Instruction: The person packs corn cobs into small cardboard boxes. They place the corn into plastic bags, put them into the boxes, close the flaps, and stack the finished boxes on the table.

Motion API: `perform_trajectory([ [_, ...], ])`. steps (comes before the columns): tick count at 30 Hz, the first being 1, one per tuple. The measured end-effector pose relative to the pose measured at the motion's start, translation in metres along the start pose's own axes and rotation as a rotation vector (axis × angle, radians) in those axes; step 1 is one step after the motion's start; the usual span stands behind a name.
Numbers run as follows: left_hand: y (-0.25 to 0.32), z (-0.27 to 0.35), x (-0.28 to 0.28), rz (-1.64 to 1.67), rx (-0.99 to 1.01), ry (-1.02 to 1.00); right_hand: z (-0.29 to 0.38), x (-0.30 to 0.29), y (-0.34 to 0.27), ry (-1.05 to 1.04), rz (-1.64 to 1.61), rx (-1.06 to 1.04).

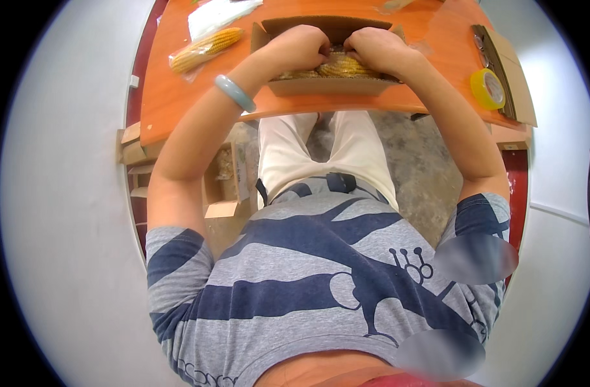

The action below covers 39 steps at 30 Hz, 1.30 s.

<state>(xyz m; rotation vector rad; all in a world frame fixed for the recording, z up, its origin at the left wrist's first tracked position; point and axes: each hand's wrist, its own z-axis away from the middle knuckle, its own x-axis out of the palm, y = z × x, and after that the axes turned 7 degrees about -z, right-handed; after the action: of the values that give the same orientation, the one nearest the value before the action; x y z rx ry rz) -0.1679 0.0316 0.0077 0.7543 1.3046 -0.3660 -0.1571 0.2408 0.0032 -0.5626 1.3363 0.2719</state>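
Note:
A cardboard box (pixel 331 87) with raised flaps stands at the near edge of the orange table. Inside it lie yellow corn cobs (pixel 348 66), apparently in clear plastic. My left hand (pixel 302 46) reaches over the left side of the box, fingers curled down at the corn. From the right, my right hand (pixel 376 47) bends inward over the same cobs, its fingertips close to those of the left. Most fingertips are hidden behind the hands, so whether either one grips a cob or its wrapping is unclear.
On the orange table (pixel 169 104), a bagged corn cob (pixel 208 50) lies left of the box, near white plastic bags (pixel 217 17). A yellow tape roll (pixel 488 89) and flat cardboard (pixel 510 72) are at the right. Below on the left is an open carton (pixel 239 169).

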Motion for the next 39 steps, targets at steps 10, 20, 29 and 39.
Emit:
perform_trajectory([
  [10, 0.015, 0.006, 0.015, -0.12, 0.127, 0.164, -0.016, -0.007, -0.014, -0.109, 0.242, 0.093],
  [20, 0.018, 0.004, 0.025, -0.158, 0.034, 0.088, 0.024, -0.053, -0.035, 0.24, 0.191, -0.005],
  [29, 0.025, 0.012, 0.02, -0.181, 0.008, 0.19, 0.008, 0.004, 0.003, 0.039, 0.252, -0.098],
  [39, 0.013, 0.06, -0.041, 0.194, -0.001, 0.76, 0.027, -0.045, 0.008, 0.419, 0.053, -0.069],
])
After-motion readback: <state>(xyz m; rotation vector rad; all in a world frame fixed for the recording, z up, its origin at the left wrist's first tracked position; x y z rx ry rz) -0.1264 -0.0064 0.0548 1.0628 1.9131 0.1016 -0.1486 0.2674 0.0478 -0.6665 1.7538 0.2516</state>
